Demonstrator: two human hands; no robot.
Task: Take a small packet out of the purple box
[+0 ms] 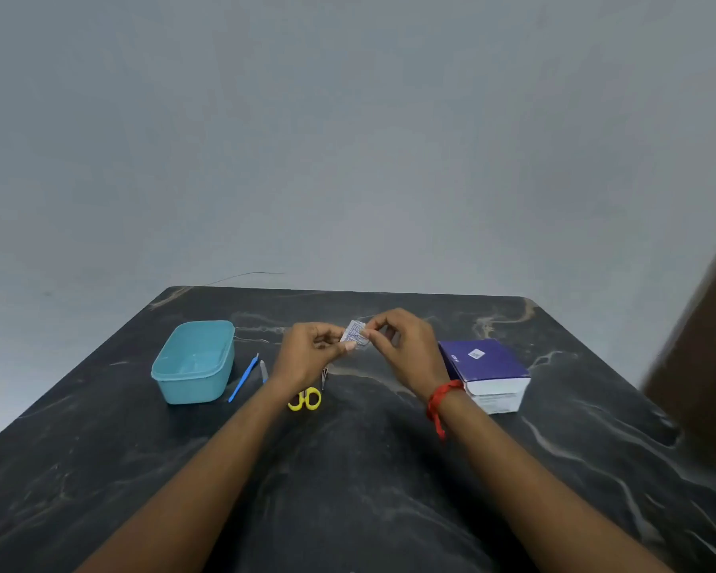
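Dark marble-patterned table (348, 469) fills the lower half of the frame, with a plain grey wall behind it across the whole upper half. Just above the centre of the table, both hands meet over a small white sachet with blue print (354, 333), held in the air above the surface. The left hand (306, 353) pinches its lower left edge between thumb and fingertips, and the right hand (406, 349), with a red thread tied at its wrist (441, 401), pinches the upper right edge, so both are closed on the sachet. Judging from this two-handed grip at opposite edges, the step in hand looks like tearing or peeling the sachet open; the next move would call for a firm hold on one side and a short pull apart on the other, kept small so the contents do not spill. To the left sits an empty teal plastic tub (193, 361), with a blue stick-like tool (243, 378) just beside it. Yellow-handled scissors (304, 399) lie below the left hand, partly hidden by the wrist. A purple and white box (486, 372) stands at the right.
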